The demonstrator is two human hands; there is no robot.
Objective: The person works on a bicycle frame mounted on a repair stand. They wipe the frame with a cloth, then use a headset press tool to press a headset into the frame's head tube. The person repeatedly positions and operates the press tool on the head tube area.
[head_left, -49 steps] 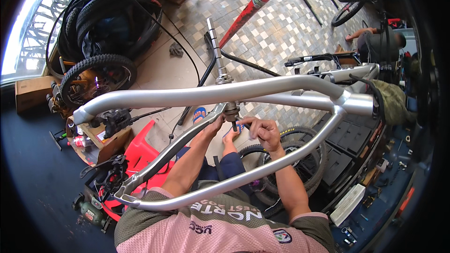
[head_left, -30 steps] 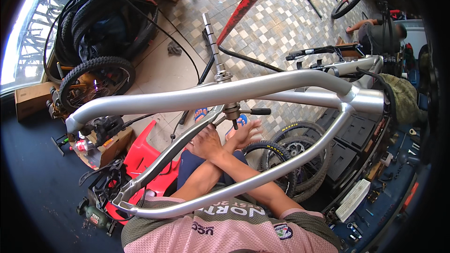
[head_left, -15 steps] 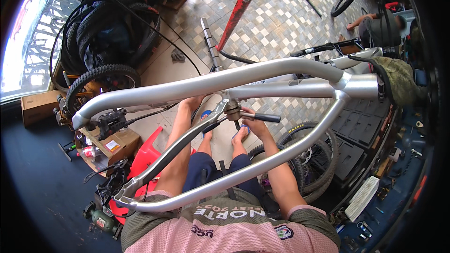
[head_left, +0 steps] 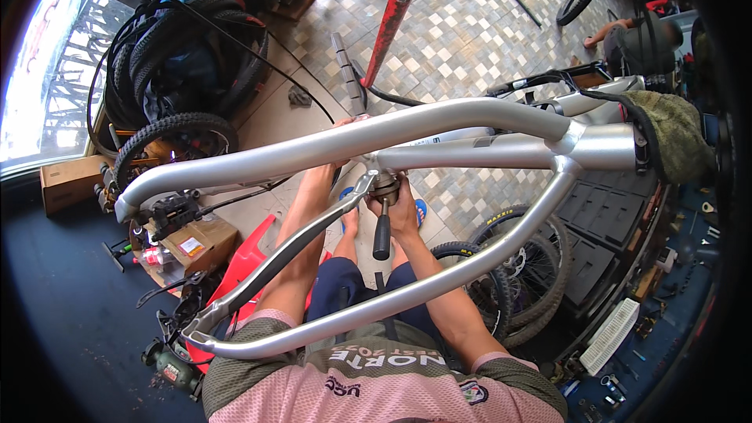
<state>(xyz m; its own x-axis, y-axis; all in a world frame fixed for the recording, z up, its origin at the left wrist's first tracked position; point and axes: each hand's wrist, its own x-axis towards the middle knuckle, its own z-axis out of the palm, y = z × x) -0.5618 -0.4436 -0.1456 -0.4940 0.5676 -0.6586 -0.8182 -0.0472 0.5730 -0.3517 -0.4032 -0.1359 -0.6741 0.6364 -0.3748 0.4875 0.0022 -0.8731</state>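
A bare silver bicycle frame spans the view in front of me. At its bottom bracket sits a round metal hand tool, its bar ending in a black handle grip that points toward me. My right hand is closed around the tool beside the bracket, fingers partly hidden behind it. Behind the thick upper tube reaches my left hand; a sliver of it shows beyond the tube's far side, and its fingers are mostly covered, so its grip cannot be made out.
A red stand post rises beyond the frame. Tires are heaped at left, above a cardboard box and red plastic seat. Wheels and black cases stand at right. Another person crouches far right.
The black handle has swung from pointing right to pointing toward me. My right hand has shifted slightly left, against the bracket. My left hand now shows a little beyond the tube.
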